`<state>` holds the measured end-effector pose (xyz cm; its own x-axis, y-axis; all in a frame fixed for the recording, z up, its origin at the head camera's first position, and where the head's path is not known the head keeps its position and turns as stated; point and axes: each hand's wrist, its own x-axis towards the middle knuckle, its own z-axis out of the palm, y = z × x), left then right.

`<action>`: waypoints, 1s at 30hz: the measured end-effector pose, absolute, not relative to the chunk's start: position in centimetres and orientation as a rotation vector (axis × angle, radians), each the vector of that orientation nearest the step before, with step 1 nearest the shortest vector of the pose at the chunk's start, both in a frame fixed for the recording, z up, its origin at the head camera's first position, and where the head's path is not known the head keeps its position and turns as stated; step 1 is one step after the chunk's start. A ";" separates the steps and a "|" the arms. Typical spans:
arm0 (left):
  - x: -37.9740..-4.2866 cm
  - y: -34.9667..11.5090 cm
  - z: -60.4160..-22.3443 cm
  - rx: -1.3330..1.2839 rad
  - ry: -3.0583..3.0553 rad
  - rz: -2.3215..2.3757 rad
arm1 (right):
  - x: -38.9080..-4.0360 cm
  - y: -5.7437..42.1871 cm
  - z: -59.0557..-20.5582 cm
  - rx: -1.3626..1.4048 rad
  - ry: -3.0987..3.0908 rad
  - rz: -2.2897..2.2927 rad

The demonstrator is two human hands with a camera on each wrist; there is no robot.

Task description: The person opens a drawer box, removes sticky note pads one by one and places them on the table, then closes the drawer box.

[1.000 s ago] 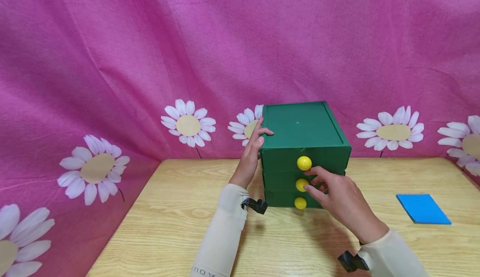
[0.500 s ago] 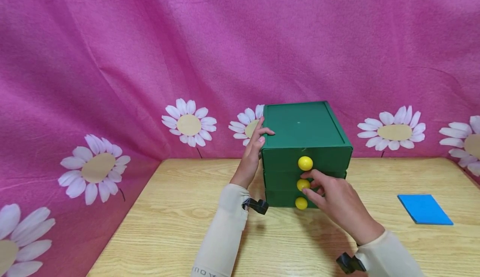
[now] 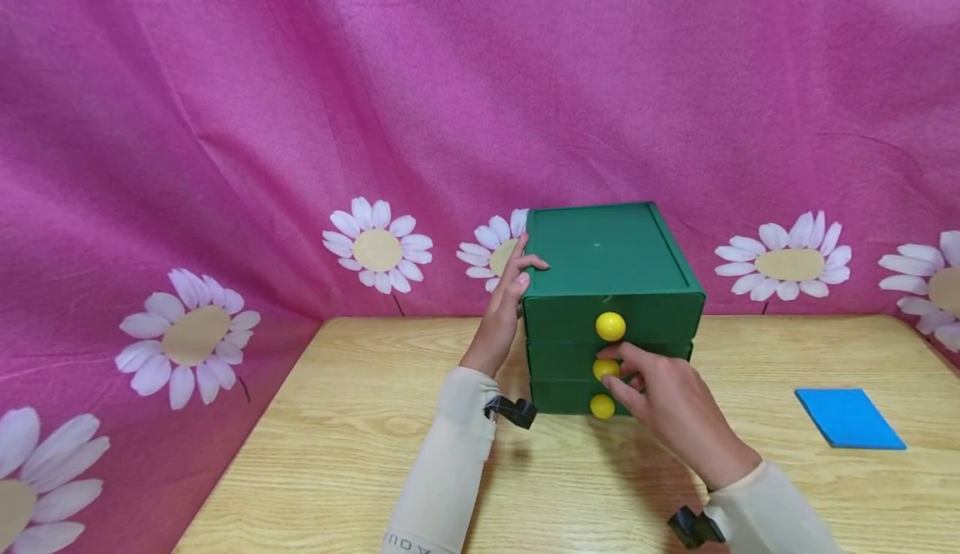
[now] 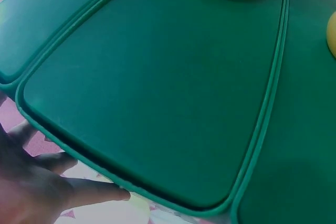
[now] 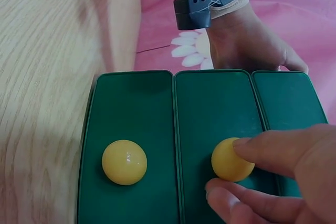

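Right hand (image 3: pixel 678 408): thumb and forefinger bent round opposite sides of the glossy yellow ball-shaped middle knob (image 3: pixel 604 369), pinching it as far as the views show
Middle knob: set on the flat green plastic-looking middle drawer front (image 3: pixel 558 361); probably hard, smooth and somewhat slippery, so best held with the pads round its widest part or just behind
Middle drawer front: looks closed; likely stiff and light, suited to a straight pull through the knob
Neighbouring knobs: a yellow upper knob (image 3: pixel 611 326) and a yellow lower knob (image 3: pixel 602 406), close enough to crowd the knuckles
Left hand (image 3: pixel 497 325): fingers straight and spread against the side, one lying over the top edge
Green three-tier drawer box (image 3: pixel 600 250): upright on the pale wood-grain table (image 3: pixel 360 421), probably light enough to slide or tip unless steadied at that side
Blue flat square (image 3: pixel 851 418): on the table to the right, well apart from both hands
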<state>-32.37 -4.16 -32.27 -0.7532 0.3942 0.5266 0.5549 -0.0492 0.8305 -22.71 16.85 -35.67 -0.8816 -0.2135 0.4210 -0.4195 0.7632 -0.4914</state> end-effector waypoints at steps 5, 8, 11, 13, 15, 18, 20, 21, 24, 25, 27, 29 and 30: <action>-32.4 -4.1 -32.3 -1.041 -2.070 -1.922 | -22.8 16.8 -35.8 0.475 -2.617 0.848; -32.3 -4.1 -32.3 -1.036 -2.074 -1.925 | -22.9 16.8 -35.9 0.471 -2.606 0.850; -32.3 -4.1 -32.2 -1.031 -2.082 -1.928 | -22.9 16.7 -36.1 0.469 -2.590 0.844; -32.3 -4.1 -32.1 -1.026 -2.090 -1.928 | -22.9 16.5 -36.1 0.467 -2.588 0.847; -32.3 -4.2 -32.1 -1.022 -2.099 -1.925 | -22.9 16.4 -36.2 0.461 -2.587 0.843; -32.3 -4.2 -32.1 -1.023 -2.103 -1.917 | -23.0 16.3 -36.3 0.464 -2.581 0.822; -32.3 -4.2 -32.0 -1.032 -2.099 -1.905 | -23.1 16.2 -36.4 0.471 -2.571 0.800; -32.4 -4.2 -32.0 -1.036 -2.095 -1.901 | -23.1 16.2 -36.4 0.474 -2.566 0.791; -32.4 -4.2 -32.0 -1.044 -2.085 -1.894 | -23.1 16.2 -36.5 0.483 -2.560 0.776; -32.4 -4.2 -32.0 -1.046 -2.081 -1.894 | -23.1 16.2 -36.5 0.485 -2.560 0.777; -32.4 -4.1 -32.1 -1.043 -2.075 -1.899 | -23.1 16.2 -36.5 0.487 -2.561 0.782; -32.4 -4.1 -32.1 -1.040 -2.066 -1.909 | -23.1 16.3 -36.4 0.490 -2.563 0.792; -32.5 -4.0 -32.2 -1.038 -2.060 -1.915 | -23.1 16.3 -36.4 0.491 -2.563 0.798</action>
